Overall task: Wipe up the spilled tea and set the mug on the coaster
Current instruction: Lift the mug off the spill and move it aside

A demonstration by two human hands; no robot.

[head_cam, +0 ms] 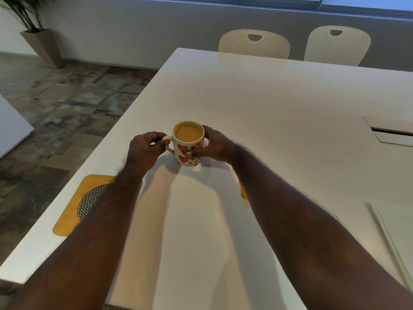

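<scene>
Coaster near-left of my grip, unoccupied. Left hand pinches the handle, right hand wraps the mug, still on the surface. Orange spill near-right, not yet wiped.

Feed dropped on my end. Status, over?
Left hand on handle, right hand on mug. Mug full, on table, off coaster. Path clear.

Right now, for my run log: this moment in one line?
left hand: on mug handle | right hand: on mug side | mug: on table, off coaster
</scene>
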